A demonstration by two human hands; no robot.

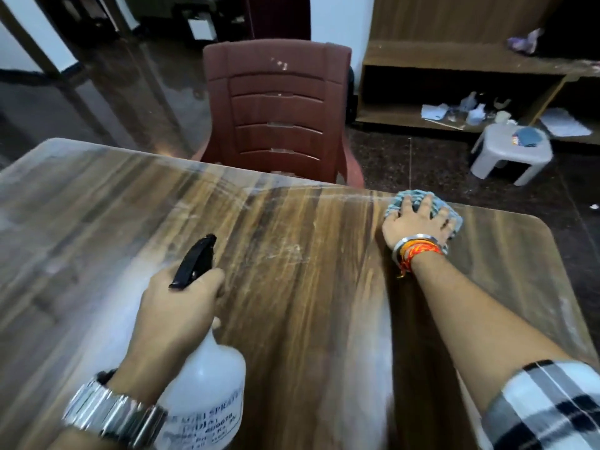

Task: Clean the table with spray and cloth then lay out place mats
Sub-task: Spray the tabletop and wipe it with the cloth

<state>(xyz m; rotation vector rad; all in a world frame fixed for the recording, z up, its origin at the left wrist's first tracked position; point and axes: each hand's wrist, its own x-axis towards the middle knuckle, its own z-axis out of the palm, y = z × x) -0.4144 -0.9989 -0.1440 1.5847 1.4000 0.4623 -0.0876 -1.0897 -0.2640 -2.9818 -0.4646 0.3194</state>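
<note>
Two hands: both in the head view, above a wooden table [308,287] with a glossy, streaked top.
Label text: white spray bottle [207,384] carries blurred blue print; "SPRAY" is partly legible, the lines beneath are not readable.
Spray bottle position: held above the near-left part of the table, black trigger head [194,261] pointing away from the person.
Left hand [177,316]: wrapped around the bottle neck, fingers clenched at the trigger; a metal watch [113,417] sits on the wrist.
Cloth [422,209]: blue-grey, bunched, lying on the table at its far edge, right of centre.
Right hand [418,222]: palm down, fingers spread and pressing flat onto the cloth; not curled around it.
Right arm: extended forward, a checked sleeve [545,407] rolled at the elbow, a metal bangle and orange threads [418,248] at the wrist.
Surroundings: brown plastic chair [279,108] just beyond the far table edge; grey stool [509,151] on the floor to the right; wooden shelf unit [454,76] behind it.
Place mats: not seen in this view.
</note>
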